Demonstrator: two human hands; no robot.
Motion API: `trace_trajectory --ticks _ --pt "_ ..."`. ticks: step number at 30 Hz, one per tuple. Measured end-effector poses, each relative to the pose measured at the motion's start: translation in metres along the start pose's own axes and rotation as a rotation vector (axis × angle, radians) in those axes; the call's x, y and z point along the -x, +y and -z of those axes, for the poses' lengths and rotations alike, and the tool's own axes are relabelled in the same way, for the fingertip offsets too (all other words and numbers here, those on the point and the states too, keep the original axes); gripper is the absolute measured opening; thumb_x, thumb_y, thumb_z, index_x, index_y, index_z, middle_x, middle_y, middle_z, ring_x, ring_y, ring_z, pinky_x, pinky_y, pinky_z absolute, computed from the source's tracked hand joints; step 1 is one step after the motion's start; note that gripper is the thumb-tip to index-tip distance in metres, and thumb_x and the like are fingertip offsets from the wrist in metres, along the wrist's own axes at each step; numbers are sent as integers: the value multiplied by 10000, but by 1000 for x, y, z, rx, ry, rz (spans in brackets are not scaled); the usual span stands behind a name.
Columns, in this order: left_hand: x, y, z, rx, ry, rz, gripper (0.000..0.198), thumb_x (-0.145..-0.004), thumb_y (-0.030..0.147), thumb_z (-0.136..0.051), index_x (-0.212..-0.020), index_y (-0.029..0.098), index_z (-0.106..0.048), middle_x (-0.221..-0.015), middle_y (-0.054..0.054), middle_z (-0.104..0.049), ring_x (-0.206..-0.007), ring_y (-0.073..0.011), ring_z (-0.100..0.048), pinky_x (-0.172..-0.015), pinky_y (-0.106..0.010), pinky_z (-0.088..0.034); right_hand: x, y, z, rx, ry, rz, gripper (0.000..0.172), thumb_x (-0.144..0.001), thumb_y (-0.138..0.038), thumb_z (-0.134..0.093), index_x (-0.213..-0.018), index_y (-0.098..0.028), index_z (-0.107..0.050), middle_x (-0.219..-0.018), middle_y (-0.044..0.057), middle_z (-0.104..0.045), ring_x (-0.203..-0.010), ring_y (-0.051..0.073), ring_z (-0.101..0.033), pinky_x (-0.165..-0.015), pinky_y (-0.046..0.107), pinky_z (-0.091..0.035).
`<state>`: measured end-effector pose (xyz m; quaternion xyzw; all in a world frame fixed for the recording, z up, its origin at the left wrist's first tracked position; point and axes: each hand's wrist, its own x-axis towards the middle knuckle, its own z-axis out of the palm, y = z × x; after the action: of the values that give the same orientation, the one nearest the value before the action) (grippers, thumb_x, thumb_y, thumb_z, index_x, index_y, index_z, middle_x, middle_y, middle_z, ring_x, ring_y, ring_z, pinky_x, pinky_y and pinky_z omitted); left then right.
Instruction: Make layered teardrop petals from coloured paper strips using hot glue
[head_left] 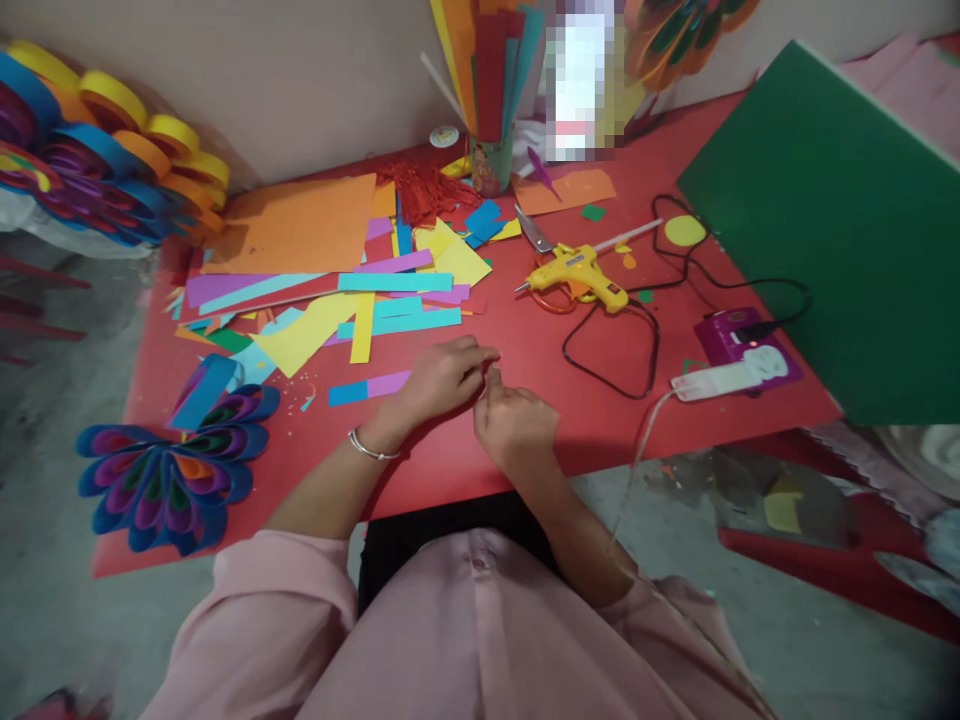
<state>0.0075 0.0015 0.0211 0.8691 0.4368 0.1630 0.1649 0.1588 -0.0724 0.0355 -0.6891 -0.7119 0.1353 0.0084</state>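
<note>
My left hand [452, 375], with a bangle on the wrist, is over the front middle of the red table [420, 470]. Its fingers are bent and drawn together, the index finger pointing right. Close beside it, my right hand [516, 425] is curled, its fingertips almost meeting those of the left. Anything between the fingers is too small or hidden to name. A blue and purple paper strip [367, 388] lies just left of my left hand. Farther back on the right rest a yellow glue gun [574, 272] and scissors [534, 235], partly covered by it.
A layered paper-loop flower [169, 470] lies at the left front. Coloured paper strips [397, 283] and an orange sheet [300, 225] cover the back left. A cup [491, 165] holds more strips. At right are a power strip [724, 380], a black cord [649, 385] and a green board [847, 240].
</note>
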Motion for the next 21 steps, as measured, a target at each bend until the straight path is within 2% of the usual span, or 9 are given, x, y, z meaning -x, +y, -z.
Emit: trace_trajectory --ticks 10,21 --pt "1 -2 -3 -3 22 -19 370 -1031 182 -512 -1253 212 -807 -1041 -79 -773 -867 -186 -719 -748 -298 -515 1 1 -1 -17 -3 17 557 -1095 -280 -453 -1592 -87 -615 -975 166 -846 -919 246 -801 -690 299 -495" --pt "2 -3 -4 7 20 -8 357 -1030 174 -531 -1253 226 -804 -1041 -68 -764 -860 -176 -712 -745 -290 -510 0 0 5 -27 -79 8 600 -1106 -290 -400 -1643 -69 -552 -1034 190 -846 -974 267 -810 -734 313 -541"
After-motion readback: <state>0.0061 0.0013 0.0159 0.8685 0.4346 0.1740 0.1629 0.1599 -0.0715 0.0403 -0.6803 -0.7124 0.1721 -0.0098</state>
